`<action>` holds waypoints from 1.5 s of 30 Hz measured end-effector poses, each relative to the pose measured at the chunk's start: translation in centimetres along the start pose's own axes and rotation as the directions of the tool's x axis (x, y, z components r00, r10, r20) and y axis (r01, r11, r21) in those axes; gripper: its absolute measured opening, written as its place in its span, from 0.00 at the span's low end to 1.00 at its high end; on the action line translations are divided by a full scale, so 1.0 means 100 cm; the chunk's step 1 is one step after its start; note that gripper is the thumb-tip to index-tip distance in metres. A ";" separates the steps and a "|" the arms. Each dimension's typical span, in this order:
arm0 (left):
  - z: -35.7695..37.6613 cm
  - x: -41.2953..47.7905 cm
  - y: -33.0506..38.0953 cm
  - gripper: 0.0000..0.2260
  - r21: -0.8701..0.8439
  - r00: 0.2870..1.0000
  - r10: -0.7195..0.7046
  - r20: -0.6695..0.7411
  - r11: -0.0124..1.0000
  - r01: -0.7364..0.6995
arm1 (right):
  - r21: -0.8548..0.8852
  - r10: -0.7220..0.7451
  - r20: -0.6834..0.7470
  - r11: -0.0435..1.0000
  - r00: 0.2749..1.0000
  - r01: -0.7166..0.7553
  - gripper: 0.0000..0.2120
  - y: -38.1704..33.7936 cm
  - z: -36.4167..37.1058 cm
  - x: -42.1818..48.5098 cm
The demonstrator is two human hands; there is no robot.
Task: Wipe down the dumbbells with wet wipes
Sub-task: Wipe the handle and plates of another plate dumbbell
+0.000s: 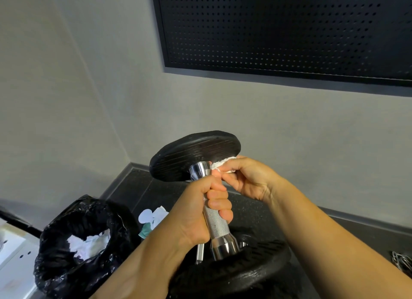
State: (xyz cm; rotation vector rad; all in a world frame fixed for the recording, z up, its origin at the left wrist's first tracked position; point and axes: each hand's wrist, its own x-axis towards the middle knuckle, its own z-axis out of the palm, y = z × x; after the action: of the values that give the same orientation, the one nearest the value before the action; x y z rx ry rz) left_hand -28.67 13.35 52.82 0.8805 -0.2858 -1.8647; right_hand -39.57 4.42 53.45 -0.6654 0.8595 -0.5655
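Black round-plated dumbbell with knurled chrome handle [196, 153], mid-wipe at frame centre.
My left hand [200, 211] is clenched round the handle, holding it tilted upright so the top plate's underside faces me; my right hand [247, 178] pinches a bunched white wet wipe [223, 164] against that face, beside the collar.

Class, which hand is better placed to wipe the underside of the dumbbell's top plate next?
Right: the right hand holds the wipe against the top plate; the left hand grips the handle, steadying it.
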 end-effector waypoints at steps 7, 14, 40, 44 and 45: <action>-0.005 0.005 -0.004 0.09 0.046 0.987 -0.101 -0.127 0.993 0.107 | -0.175 -0.252 -0.239 0.961 0.938 0.214 0.10 0.001 0.006 -0.017; 0.000 0.021 -0.022 0.05 0.419 0.913 0.193 -0.359 0.908 -0.027 | -0.309 -0.425 -0.393 0.896 0.815 0.319 0.17 0.008 0.018 -0.032; 0.008 0.005 -0.010 0.16 0.136 0.982 -0.135 -0.131 0.979 0.153 | -0.093 -0.253 -0.351 0.967 0.901 0.236 0.13 0.026 -0.010 -0.010; 0.004 0.011 -0.011 0.07 0.314 0.962 -0.106 -0.252 0.931 0.185 | -0.257 -0.357 -0.461 0.930 0.813 0.263 0.09 0.018 -0.009 -0.013; 0.003 0.012 -0.013 0.06 0.386 0.956 -0.061 -0.288 0.906 0.174 | -0.297 -0.384 -0.459 0.916 0.801 0.269 0.09 0.017 -0.009 -0.014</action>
State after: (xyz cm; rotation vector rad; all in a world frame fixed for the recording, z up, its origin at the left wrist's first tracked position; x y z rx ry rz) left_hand -30.08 12.84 51.75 1.4552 -0.4710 -1.7951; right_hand -40.71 6.22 52.50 -0.8951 1.3313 -1.0039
